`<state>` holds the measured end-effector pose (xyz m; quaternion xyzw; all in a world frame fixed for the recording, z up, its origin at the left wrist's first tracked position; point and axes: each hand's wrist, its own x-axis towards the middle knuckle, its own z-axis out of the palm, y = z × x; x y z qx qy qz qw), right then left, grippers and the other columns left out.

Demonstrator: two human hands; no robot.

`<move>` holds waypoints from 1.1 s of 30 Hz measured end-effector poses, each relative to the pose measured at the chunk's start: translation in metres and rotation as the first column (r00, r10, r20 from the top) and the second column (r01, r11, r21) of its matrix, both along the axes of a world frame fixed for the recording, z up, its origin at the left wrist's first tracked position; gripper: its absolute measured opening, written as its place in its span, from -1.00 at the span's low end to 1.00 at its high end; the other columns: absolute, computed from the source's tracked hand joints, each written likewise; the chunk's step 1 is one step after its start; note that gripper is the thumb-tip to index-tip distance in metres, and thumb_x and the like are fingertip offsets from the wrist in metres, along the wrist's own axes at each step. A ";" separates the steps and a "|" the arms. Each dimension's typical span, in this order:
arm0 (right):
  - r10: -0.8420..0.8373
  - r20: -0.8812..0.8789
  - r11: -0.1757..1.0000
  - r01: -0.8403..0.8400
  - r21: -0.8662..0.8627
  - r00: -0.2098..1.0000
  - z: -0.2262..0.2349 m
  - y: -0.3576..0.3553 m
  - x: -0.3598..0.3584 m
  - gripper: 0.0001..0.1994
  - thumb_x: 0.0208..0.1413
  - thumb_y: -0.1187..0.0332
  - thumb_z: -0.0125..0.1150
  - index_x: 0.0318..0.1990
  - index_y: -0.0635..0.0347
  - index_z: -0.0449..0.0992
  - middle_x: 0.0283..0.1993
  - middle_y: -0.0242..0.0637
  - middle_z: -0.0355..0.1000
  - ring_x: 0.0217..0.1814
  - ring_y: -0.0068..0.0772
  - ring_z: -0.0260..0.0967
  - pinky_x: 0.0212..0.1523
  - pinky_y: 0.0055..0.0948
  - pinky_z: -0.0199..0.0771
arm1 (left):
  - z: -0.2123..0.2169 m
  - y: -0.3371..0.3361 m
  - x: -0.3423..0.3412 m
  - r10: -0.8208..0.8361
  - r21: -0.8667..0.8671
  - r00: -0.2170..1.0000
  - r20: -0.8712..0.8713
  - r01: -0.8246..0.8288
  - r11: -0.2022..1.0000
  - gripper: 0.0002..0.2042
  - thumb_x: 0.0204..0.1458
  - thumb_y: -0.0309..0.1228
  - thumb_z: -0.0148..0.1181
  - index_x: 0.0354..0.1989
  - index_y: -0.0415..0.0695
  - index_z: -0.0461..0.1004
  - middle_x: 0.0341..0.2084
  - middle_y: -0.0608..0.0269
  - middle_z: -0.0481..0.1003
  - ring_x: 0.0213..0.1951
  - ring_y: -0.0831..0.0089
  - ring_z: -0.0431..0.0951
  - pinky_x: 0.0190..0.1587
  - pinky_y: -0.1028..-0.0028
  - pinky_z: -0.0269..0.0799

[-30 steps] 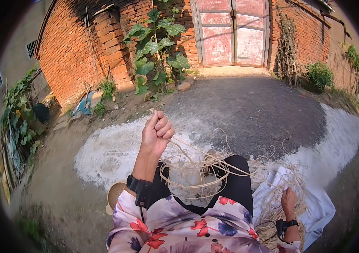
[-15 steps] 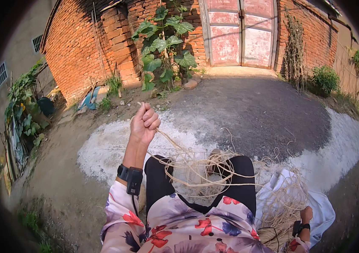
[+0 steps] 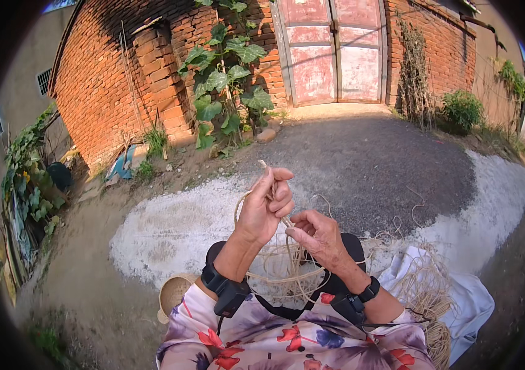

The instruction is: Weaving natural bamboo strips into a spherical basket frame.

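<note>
Straw fibre bundle [image 3: 426, 296] is lying on white cloth [image 3: 466, 302] at person's right. Left hand [image 3: 264, 206] is pinching straw strand [image 3: 267, 179] upright; right hand [image 3: 318, 237] fingers are pinching it just below, hands touching.

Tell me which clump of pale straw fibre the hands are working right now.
The looped pale straw fibre strands over the lap: left hand and right hand pinch them. The loose straw heap on the white cloth lies untouched.

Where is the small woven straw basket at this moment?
In the head view the woven straw basket lies on the ground at lower left, beside the person's left elbow and below the left hand, at the pale gravel patch's edge.
</note>
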<state>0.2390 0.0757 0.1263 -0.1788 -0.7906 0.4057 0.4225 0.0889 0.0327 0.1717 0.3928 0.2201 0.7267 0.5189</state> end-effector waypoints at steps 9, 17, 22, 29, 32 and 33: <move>-0.180 0.038 0.978 0.183 -0.103 0.983 -0.063 0.048 0.079 -0.86 0.13 0.40 0.13 -0.41 0.26 0.41 -0.62 -0.46 0.32 -0.57 -0.70 0.19 -0.56 -0.57 0.20 | -0.009 0.004 -0.042 0.094 -0.030 0.987 0.132 -0.091 0.995 -0.65 0.30 -0.16 -0.20 -0.13 -0.14 0.46 -0.47 0.32 0.49 -0.41 0.44 0.52 -0.16 0.36 0.43; -0.675 0.268 0.707 0.706 -0.029 0.687 -0.168 0.116 0.276 -0.83 0.08 0.43 0.14 -0.50 0.27 0.35 -0.66 -0.39 0.24 -0.59 -0.65 0.14 -0.56 -0.50 0.18 | -0.033 0.005 -0.077 0.062 -0.091 0.994 0.095 -0.053 0.994 -0.66 0.29 -0.15 -0.16 -0.17 -0.14 0.47 -0.52 0.36 0.48 -0.45 0.49 0.51 -0.18 0.36 0.45; -0.852 0.274 0.513 0.812 0.277 0.445 -0.218 0.132 0.406 -0.85 0.05 0.42 0.13 -0.44 0.30 0.34 -0.58 -0.02 0.34 -0.56 -0.04 0.26 -0.45 -0.20 0.27 | -0.041 0.006 -0.083 0.152 -0.134 0.982 0.110 -0.137 0.981 -0.68 0.28 -0.17 -0.12 -0.18 -0.14 0.47 -0.57 0.40 0.44 -0.52 0.52 0.46 -0.21 0.39 0.44; -0.593 0.799 0.508 0.722 0.470 -0.103 -0.288 0.118 0.495 -0.75 -0.22 0.31 0.27 -0.37 0.27 0.51 -0.34 0.04 0.49 -0.26 0.07 0.44 -0.21 -0.06 0.43 | -0.041 -0.004 -0.094 0.109 -0.104 0.965 0.239 -0.086 0.991 -0.69 0.27 -0.18 -0.12 -0.17 -0.14 0.47 -0.58 0.39 0.43 -0.52 0.52 0.44 -0.28 0.41 0.47; -0.579 0.759 0.680 0.690 0.248 0.297 -0.250 0.128 0.392 -0.58 -0.36 0.29 0.39 -0.25 0.28 0.53 -0.33 -0.02 0.50 -0.27 -0.06 0.48 -0.22 -0.23 0.48 | -0.034 0.001 -0.079 0.134 -0.118 0.972 0.193 -0.113 0.987 -0.70 0.28 -0.18 -0.12 -0.16 -0.14 0.46 -0.60 0.41 0.40 -0.53 0.54 0.42 -0.30 0.43 0.48; -0.576 0.643 0.735 0.665 0.136 0.505 -0.226 0.131 0.340 -0.58 -0.27 0.32 0.35 -0.18 0.32 0.51 -0.29 -0.03 0.50 -0.25 -0.11 0.48 -0.16 -0.28 0.46 | -0.032 0.003 -0.072 0.124 -0.110 0.981 0.148 -0.108 0.988 -0.70 0.28 -0.18 -0.12 -0.15 -0.13 0.46 -0.60 0.41 0.40 -0.54 0.55 0.40 -0.30 0.43 0.49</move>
